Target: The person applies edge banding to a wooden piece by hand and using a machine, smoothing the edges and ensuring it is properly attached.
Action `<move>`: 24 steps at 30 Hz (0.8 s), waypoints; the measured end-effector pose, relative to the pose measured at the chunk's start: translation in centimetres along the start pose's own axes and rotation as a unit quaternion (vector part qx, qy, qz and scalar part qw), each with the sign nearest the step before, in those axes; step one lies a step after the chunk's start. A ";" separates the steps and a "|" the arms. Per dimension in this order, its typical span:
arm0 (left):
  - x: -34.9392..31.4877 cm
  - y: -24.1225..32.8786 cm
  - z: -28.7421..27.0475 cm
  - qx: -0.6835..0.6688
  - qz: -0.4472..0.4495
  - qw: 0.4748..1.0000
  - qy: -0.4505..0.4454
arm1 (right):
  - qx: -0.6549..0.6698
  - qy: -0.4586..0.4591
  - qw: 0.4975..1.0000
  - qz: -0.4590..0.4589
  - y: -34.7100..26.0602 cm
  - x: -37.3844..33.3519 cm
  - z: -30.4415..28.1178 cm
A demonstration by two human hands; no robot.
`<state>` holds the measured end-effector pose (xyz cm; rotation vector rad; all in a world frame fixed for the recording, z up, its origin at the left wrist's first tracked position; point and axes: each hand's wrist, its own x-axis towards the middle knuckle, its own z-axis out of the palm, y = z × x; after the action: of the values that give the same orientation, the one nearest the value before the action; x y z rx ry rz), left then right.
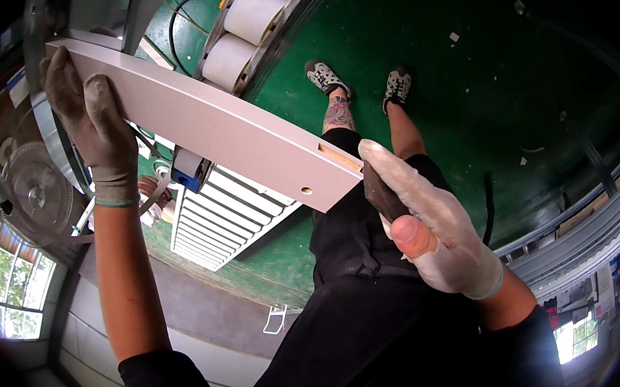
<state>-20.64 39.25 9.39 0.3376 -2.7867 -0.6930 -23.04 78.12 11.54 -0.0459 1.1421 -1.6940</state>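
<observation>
A long pale pinkish-grey board (220, 121) is held up slanting across the view, its far-left end higher. Near its right end are a slot (340, 155) showing bare wood and a round hole (306, 191). My left hand (96, 128), in a grey glove, grips the left end with the fingers over its face. In a whitish glove with the thumb tip bare, my right hand (434, 220) closes on a dark flat piece (381, 189) at the board's right end. Its exact kind is partly hidden by the fingers.
White rollers (253, 13) of a conveyor stand at the top, beyond the board. Below the board is a slatted white roller track (229, 216). A round fan (34, 186) is at the left. Long grey lengths (575, 234) lie at the right, above the green floor (470, 82).
</observation>
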 end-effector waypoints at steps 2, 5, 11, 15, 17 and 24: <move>0.0 0.1 0.1 -0.015 -0.011 1.000 -0.001 | -0.005 -0.003 1.000 0.014 -0.3 0.1 -0.2; -0.1 0.0 0.0 -0.008 -0.008 1.000 0.000 | -0.080 -0.012 0.997 -0.004 -0.2 0.1 -0.5; 0.1 -0.5 -0.3 0.029 0.018 0.999 -0.006 | -0.074 0.008 0.997 0.007 0.0 -0.1 0.1; 0.1 -0.3 -0.3 0.020 0.017 1.000 -0.009 | -0.013 0.004 0.998 0.063 -1.0 -0.1 0.1; 0.1 0.1 -0.2 0.014 0.009 1.000 -0.008 | -0.006 0.004 0.997 0.079 -1.2 -0.1 0.0; -0.1 -0.1 -0.1 0.005 -0.007 1.000 0.003 | -0.037 0.015 0.996 0.081 -1.8 0.0 0.1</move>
<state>-20.49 39.12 9.43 0.3599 -2.7847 -0.6808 -24.28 78.06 12.84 0.0263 1.1989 -1.5131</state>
